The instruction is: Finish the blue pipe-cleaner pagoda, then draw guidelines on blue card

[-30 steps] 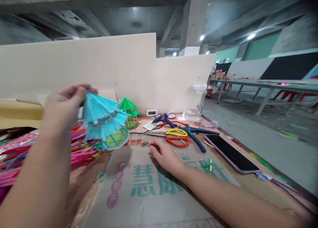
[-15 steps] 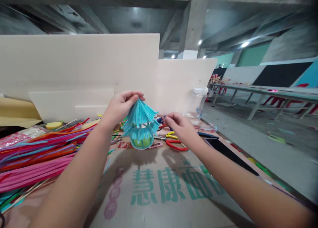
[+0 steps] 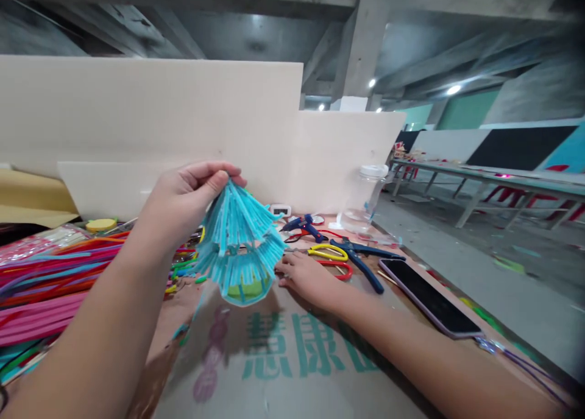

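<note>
Printed cardboard in front: open room. Straw pile blocks left; scissors, pliers, phone crowd right; white board walls the back.

Large green Chinese characters are printed on the cardboard sheet covering the table; of these, 慧 and 康 are read, and a third character is cut off by the right forearm. A faded reddish emblem is printed to their left, not legible. The display of the small white device is too small to be read.
</note>
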Demonstrator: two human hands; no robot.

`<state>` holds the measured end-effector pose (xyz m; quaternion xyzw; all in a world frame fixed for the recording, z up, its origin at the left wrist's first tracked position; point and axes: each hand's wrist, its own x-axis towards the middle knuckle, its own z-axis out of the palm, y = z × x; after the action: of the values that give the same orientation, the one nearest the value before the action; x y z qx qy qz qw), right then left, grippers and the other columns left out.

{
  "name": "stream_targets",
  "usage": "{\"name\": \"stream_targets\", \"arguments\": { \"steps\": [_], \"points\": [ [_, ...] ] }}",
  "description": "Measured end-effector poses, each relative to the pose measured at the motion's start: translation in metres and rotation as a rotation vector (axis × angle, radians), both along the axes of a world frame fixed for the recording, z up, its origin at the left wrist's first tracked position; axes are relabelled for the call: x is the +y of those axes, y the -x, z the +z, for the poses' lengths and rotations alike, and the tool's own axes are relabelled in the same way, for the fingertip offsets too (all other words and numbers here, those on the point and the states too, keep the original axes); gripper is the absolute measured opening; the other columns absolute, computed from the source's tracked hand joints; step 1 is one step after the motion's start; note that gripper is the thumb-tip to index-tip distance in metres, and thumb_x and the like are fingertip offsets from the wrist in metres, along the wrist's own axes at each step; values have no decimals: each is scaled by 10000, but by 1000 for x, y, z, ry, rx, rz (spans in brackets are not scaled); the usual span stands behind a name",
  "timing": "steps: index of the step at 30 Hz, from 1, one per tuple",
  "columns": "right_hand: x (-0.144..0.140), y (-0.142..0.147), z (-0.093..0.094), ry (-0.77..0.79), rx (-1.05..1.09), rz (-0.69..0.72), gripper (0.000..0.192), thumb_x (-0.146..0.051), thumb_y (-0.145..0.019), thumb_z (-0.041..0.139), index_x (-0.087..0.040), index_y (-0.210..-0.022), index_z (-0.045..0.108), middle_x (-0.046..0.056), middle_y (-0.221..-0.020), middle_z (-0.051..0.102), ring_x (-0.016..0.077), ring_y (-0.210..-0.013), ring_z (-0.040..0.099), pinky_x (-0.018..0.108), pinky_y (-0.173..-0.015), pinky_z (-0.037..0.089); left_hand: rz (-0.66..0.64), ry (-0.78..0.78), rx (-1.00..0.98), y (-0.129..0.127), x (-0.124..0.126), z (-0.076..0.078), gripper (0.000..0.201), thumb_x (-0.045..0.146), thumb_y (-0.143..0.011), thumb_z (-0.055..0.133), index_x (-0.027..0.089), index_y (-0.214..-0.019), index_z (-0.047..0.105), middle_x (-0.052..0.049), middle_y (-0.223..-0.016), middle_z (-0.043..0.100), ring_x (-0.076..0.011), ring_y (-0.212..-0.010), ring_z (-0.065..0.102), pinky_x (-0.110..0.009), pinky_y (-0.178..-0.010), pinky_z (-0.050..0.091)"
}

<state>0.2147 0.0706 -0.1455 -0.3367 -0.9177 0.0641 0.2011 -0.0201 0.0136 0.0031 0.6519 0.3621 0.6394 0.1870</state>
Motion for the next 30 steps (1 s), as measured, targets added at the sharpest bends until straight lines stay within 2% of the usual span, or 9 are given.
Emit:
{"name": "stream_targets", "arguments": {
  "steps": [3,6,11,13,15,17,20,23,30],
  "points": [
    [6,9,-9,3,39,-62,69,-148,-881,617,-146,-867,684,104,-925,682,224,-940,616,360,-918,461,-12,-47,-34,-2,-11,1,197,382,-839,725,203,-914,754,-46,-890,764,-198,-848,699,-288,-719,558],
    [9,3,-2,-1,140,-196,122,-144,-908,532,-158,-826,621,62,-787,641,191,-764,594,318,-768,463,-44,-88,-65,0,-17,2,163,349,-855,725,203,-918,757,-42,-878,769,-189,-840,714,-268,-721,579],
    [-4,-23,51,-43,401,-372,321,-315,-1037,243,-184,-921,513,3,-711,527,163,-638,512,277,-607,402,-12,-157,-1,4,-19,2,88,292,-901,683,252,-921,759,5,-878,774,-153,-845,724,-215,-740,585],
    [-23,-28,74,-46,448,-336,331,-410,-1037,271,-200,-923,500,-17,-705,495,152,-626,489,261,-585,393,21,-177,29,2,-20,2,93,286,-916,667,268,-923,758,20,-886,774,-143,-848,725,-201,-739,582],
    [-48,-28,91,-59,469,-287,300,-468,-989,424,-212,-855,506,-29,-691,462,145,-629,468,251,-570,378,42,-199,44,0,-20,1,99,286,-925,658,267,-933,755,27,-894,773,-137,-845,724,-196,-733,584],
    [-71,-25,101,-125,449,-214,254,-409,-986,455,-210,-845,528,-17,-698,498,145,-633,476,256,-572,364,55,-226,56,-2,-22,0,100,290,-928,656,264,-938,753,33,-896,771,-132,-846,722,-194,-736,586],
    [-92,-18,103,-150,345,-166,203,-341,-1005,432,-215,-1010,590,10,-786,625,165,-678,560,272,-605,393,86,-245,109,-3,-26,0,108,311,-935,652,275,-944,753,44,-905,769,-124,-861,714,-188,-752,577],
    [-94,-15,99,-122,290,-140,277,-350,-1020,396,-225,-1142,611,57,-1003,716,226,-873,659,329,-728,464,111,-238,153,-4,-29,1,111,329,-944,641,308,-955,749,68,-917,767,-110,-867,708,-174,-767,565],
    [-95,-15,96,-136,279,-76,336,-369,-1029,371,-222,-1156,646,72,-1037,737,240,-918,689,343,-748,505,102,-245,171,-7,-32,-1,114,313,-953,631,323,-950,744,82,-926,760,-102,-893,700,-171,-805,561]
  ]
}}
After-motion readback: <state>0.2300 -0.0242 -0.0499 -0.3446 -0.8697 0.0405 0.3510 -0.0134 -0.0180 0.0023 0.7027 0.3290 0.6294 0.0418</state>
